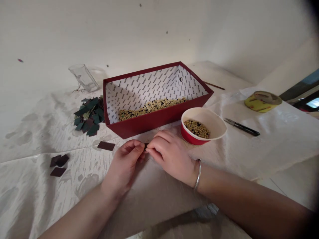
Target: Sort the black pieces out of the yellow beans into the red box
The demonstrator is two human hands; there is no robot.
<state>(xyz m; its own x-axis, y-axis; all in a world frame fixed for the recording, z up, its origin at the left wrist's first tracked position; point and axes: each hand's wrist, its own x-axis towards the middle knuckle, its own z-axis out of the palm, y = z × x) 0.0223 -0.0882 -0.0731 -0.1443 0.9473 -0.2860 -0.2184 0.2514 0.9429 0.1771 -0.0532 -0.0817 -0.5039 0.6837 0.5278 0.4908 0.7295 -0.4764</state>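
Between the fingertips of both hands is a small dark piece (146, 146), mostly hidden by the fingers. My left hand (127, 159) pinches it from the left. From the right, my right hand (171, 156) pinches it too, with a bracelet on that wrist. Just beyond the hands stands a dark red box (149, 122) with pale and black beads (159, 105) inside. Near my right hand is a red and white bowl (216, 132) holding similar beads (196, 128). A flat dark rectangle (106, 146) lies left of my left hand.
A heap of dark green pieces (91, 114) lies left of the box, and a few dark pieces (58, 171) lie nearer. A clear glass (84, 78) stands tilted behind the heap. At the right are a black-handled tool (243, 127), a yellow tape roll (261, 102) and a thin brown stick (214, 85).
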